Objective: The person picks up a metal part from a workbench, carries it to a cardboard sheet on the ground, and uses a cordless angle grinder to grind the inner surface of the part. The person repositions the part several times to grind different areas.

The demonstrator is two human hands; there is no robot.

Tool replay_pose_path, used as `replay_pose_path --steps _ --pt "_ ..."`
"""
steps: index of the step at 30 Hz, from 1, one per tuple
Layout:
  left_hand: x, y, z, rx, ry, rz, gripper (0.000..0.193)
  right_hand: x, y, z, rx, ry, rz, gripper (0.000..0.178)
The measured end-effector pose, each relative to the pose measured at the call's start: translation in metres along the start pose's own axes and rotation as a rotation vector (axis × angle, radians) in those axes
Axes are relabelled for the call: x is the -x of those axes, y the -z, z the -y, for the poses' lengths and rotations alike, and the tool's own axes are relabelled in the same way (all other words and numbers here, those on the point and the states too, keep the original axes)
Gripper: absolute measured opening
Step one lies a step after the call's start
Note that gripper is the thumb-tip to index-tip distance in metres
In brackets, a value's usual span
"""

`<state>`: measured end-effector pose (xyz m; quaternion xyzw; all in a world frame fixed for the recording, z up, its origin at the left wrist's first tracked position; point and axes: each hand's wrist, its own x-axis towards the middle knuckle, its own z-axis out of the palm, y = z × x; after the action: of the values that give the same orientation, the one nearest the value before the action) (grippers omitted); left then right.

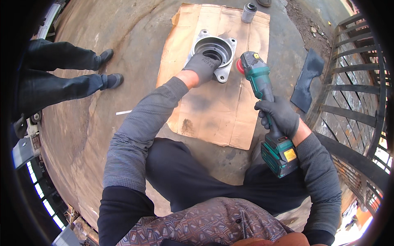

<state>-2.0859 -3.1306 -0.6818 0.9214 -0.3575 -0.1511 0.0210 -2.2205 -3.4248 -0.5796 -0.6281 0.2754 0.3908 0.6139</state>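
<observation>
The concrete floor spreads under everything, with a black barred frame standing along the right. On the floor lies a flattened cardboard sheet, probably put there to keep metal off the rough concrete. A green-and-black cordless tool comes next in size; the gloved right hand is wrapped around its slim grip, between head and battery, a hold that likely balances the two heavy ends. The silver flanged housing rests on the upper part of the sheet, its round opening facing up, presumably so the inside is easy to reach. The gloved left hand lies over its near rim, fingers dipping into the opening, seemingly to steady it (the fingertips are hidden, so I cannot tell whether they grip). A small canister stands near the sheet's far edge, apparently parked out of the way. Smallest, the tool's red disc faces the housing, just apart from it.
</observation>
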Motion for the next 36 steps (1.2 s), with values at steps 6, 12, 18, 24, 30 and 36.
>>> replay_pose_path --steps 6,12,18,24,30,36 --pt "0.006 -0.004 -0.002 -0.004 -0.017 -0.074 0.033 0.005 -0.001 -0.004 0.022 -0.004 -0.001 0.026" --pt "0.007 0.001 -0.009 0.029 0.065 0.000 0.025 0.007 -0.001 -0.004 0.093 -0.028 0.026 0.029" --pt "0.010 0.001 -0.011 0.020 0.054 -0.022 0.023 0.011 -0.004 -0.005 0.046 0.005 0.006 0.027" --pt "0.010 -0.001 -0.010 0.008 0.047 -0.045 0.021 0.008 -0.004 -0.006 0.089 -0.023 -0.003 0.028" --pt "0.012 -0.004 -0.009 0.001 0.012 -0.082 0.021 0.010 -0.003 -0.005 0.088 -0.012 0.017 0.027" --pt "0.012 -0.004 -0.010 0.003 0.019 -0.083 0.021 0.009 -0.004 -0.006 0.095 -0.004 0.005 0.029"
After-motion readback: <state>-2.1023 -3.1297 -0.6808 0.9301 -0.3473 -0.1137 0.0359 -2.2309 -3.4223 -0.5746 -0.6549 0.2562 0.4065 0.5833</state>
